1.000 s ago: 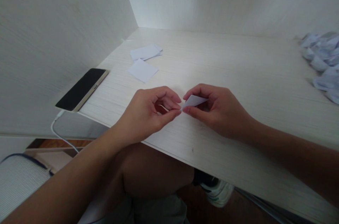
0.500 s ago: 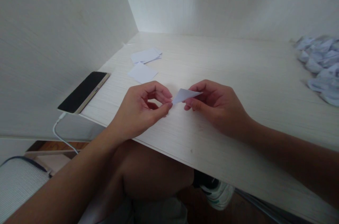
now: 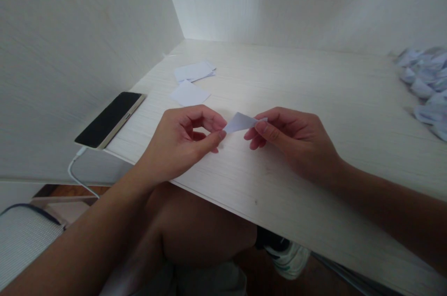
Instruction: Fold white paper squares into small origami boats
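Between my two hands is a small folded piece of white paper, shaped like a triangle with its peak pointing away from me. My left hand pinches its left corner between thumb and fingertips. At the other end, my right hand has its thumb pressed on the right tip, with the fingers curled beneath. The paper is held just over the white table. Part of its right end is covered by the right thumb.
Beyond my left hand lie a square paper sheet and a small stack of paper. A phone with a white cable rests at the left edge. Folded paper pieces are heaped at the far right. Walls border the table.
My right thumb has slid outward onto the paper's right tip, and the right hand has shifted slightly right. The left hand keeps its pinch. The view has shifted slightly.
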Demonstrator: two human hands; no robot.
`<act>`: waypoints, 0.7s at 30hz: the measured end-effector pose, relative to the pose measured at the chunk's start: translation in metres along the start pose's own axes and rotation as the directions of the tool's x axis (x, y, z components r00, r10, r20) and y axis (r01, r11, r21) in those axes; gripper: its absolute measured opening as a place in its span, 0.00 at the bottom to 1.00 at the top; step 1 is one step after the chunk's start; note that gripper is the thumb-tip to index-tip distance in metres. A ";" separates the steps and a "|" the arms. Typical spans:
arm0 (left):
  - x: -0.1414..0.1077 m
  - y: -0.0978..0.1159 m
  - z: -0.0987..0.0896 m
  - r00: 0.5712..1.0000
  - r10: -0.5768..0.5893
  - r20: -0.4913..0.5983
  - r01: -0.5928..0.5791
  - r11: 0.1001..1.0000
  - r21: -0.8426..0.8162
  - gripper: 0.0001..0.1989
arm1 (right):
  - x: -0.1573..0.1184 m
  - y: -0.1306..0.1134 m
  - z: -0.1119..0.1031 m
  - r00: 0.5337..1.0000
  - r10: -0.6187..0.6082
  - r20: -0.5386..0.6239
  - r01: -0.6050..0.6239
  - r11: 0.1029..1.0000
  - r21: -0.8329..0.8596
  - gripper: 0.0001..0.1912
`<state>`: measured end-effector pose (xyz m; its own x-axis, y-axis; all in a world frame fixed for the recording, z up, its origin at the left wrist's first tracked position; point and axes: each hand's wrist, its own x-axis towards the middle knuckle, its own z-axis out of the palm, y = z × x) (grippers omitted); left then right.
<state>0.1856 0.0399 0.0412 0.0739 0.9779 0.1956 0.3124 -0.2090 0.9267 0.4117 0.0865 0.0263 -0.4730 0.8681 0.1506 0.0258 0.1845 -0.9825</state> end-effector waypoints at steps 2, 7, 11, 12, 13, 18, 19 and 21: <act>0.000 0.002 0.001 1.000 -0.008 -0.011 0.008 1.000 -0.011 0.04 | 0.000 -0.001 0.000 1.000 0.003 -0.002 -0.003 1.000 -0.010 0.08; 0.000 0.002 0.006 1.000 -0.024 0.011 0.024 1.000 0.015 0.04 | 0.000 0.000 0.000 1.000 -0.011 -0.013 0.011 1.000 -0.013 0.06; -0.002 0.002 0.012 1.000 0.011 0.007 -0.012 0.997 0.079 0.05 | -0.001 0.001 0.001 1.000 -0.016 -0.009 0.016 1.000 -0.006 0.08; -0.002 0.002 0.013 0.999 0.032 0.005 -0.033 0.994 0.101 0.05 | -0.002 0.001 0.002 1.000 -0.021 -0.008 0.021 1.000 -0.005 0.09; -0.002 0.003 0.014 0.999 0.052 0.006 -0.053 0.991 0.121 0.05 | -0.002 0.001 0.002 1.000 -0.022 -0.008 0.022 1.000 -0.009 0.09; -0.003 0.006 0.018 0.999 0.035 0.018 -0.037 0.994 0.104 0.04 | -0.001 -0.002 0.002 0.999 -0.028 -0.022 0.027 0.997 -0.074 0.10; -0.002 0.006 0.018 1.000 0.025 -0.002 -0.025 0.997 0.080 0.04 | 0.000 -0.003 0.002 0.999 -0.028 -0.016 0.027 0.996 -0.083 0.10; -0.002 0.005 0.019 0.997 0.027 -0.071 -0.025 0.999 0.021 0.05 | 0.001 -0.003 0.001 1.000 -0.021 0.012 0.022 0.995 -0.096 0.10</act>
<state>0.2046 0.0367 0.0397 0.0151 0.9700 0.2426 0.3298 -0.2339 0.9146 0.4106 0.0861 0.0297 -0.4844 0.8583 0.1694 0.0997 0.2465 -0.9640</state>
